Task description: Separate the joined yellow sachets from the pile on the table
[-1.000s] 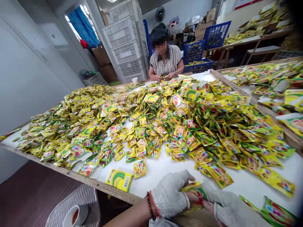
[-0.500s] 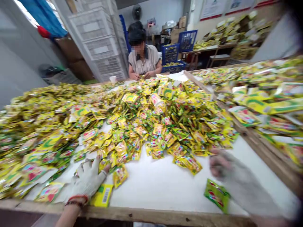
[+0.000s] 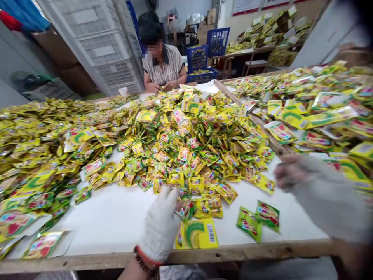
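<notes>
White table [image 3: 116, 217], wooden rim along your near edge; yellow-green sachets [image 3: 186, 136] heaped across the middle and far side, bare strip kept before you, likely as sorting room. Your left hand [image 3: 160, 227], gloved, grip spread, fingertips on loose sachets at the heap's near fringe. Just beside it, by the near edge: a flat yellow pack [image 3: 199, 233], barcode up. Two green sachets [image 3: 258, 219] lie apart toward the near right corner. Your right hand [image 3: 323, 194], gloved, blurred, hovers there; grip apparently spread, holding nothing. Another person [image 3: 161, 64] sits at the far edge.
</notes>
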